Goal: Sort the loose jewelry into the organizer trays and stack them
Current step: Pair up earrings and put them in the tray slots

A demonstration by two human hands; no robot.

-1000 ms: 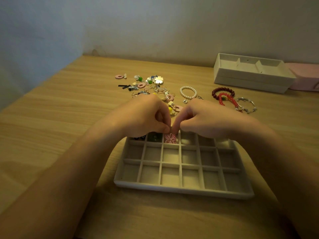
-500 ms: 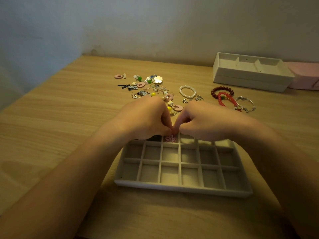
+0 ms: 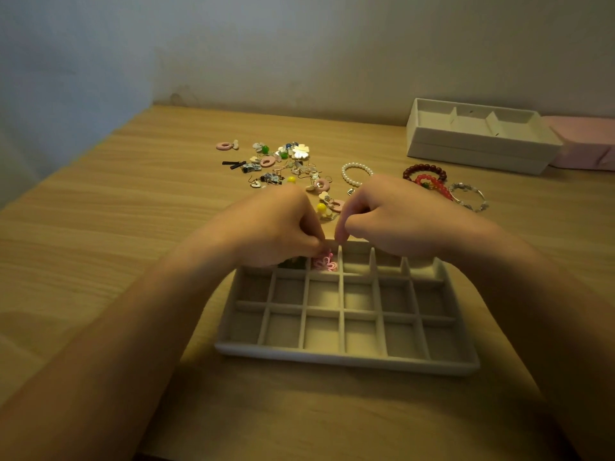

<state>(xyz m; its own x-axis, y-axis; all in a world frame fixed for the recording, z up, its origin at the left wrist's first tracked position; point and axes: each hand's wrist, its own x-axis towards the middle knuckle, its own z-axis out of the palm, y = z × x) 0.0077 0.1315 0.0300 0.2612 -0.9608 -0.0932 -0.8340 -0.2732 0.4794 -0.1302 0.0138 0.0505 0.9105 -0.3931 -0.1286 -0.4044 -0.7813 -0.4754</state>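
Sorting has barely begun: my left hand point(image 3: 276, 227) pinches a pink flower point(image 3: 327, 263) in the far row of the tray point(image 3: 346, 359). My right hand point(image 3: 392, 217) is curled, and I cannot tell if it holds anything. Loose earrings point(image 3: 286, 164) at twelve, bracelets point(image 3: 429, 181) at one and the spare tray point(image 3: 476, 151) at two remain untouched.

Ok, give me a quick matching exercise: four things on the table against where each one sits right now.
1 pearl bracelet
2 pink flower charm
3 white box
4 silver bracelet

A far right, near the wall
B tray's back row
C rightmost loose bracelet
D between earring pile and red bracelets

Pairs: 1-D, 2-B, 3-A, 4-C
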